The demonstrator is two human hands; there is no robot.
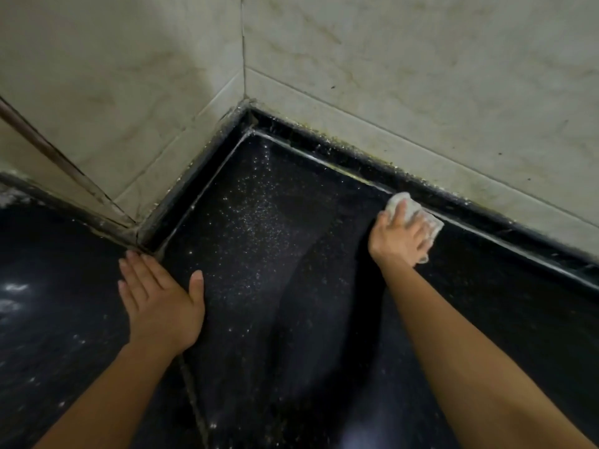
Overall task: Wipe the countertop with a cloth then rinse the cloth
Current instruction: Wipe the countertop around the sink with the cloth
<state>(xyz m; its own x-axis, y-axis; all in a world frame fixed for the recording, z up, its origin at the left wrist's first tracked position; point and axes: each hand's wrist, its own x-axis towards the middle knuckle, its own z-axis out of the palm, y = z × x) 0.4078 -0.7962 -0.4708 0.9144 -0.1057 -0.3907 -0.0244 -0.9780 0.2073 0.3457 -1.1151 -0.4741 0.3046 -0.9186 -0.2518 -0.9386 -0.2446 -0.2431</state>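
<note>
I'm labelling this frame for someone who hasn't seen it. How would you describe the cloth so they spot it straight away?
Start at the corner where the two pale tiled walls meet the black speckled countertop, then follow the right wall's base outward. There the right hand presses flat on a small crumpled cloth. It is the only whitish, soft thing on the dark stone.

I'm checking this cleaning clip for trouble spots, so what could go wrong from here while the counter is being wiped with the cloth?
1. The cloth under the right hand runs along the back edge, so it may skip the grimy seam below the tiled wall.
2. The left hand lies flat on the dark countertop, which looks wet and speckled; it could slip.
3. The far corner looks dirty and may get missed.
</note>
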